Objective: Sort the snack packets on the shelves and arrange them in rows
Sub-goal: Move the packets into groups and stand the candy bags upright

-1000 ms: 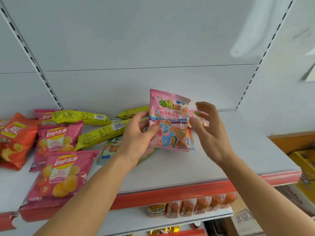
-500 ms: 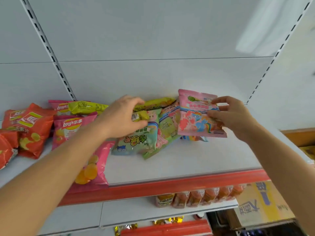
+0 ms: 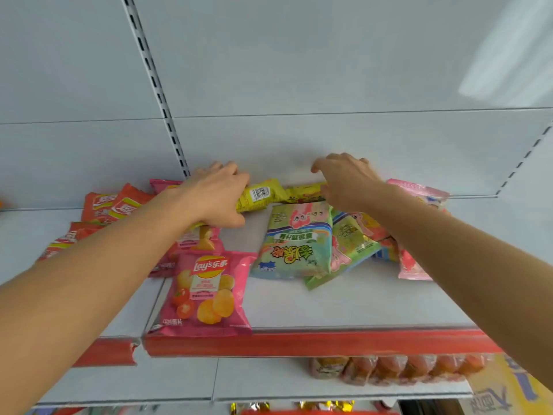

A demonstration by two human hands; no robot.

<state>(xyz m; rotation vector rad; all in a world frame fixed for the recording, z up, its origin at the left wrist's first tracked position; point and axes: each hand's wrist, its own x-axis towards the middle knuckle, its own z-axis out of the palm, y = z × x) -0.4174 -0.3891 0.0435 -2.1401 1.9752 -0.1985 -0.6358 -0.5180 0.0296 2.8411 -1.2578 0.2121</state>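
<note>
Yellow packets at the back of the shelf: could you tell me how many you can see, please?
2. One yellow packet lies under the left hand, which grips it; a second yellow packet lies beside it, by the right hand. More may be hidden behind the hands.

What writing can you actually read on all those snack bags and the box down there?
"Lay's", with two Chinese characters beside it: on the front pink crisp bag.
White logos on the orange-red crisp bags: too blurred to read.
Yellow cartoon lettering on the green puffed-snack bag: upside down, unreadable.
Barcode on the yellow packet gripped by the left hand: digits too small.
Blue characters on the yellow cardboard box: cut off.
</note>
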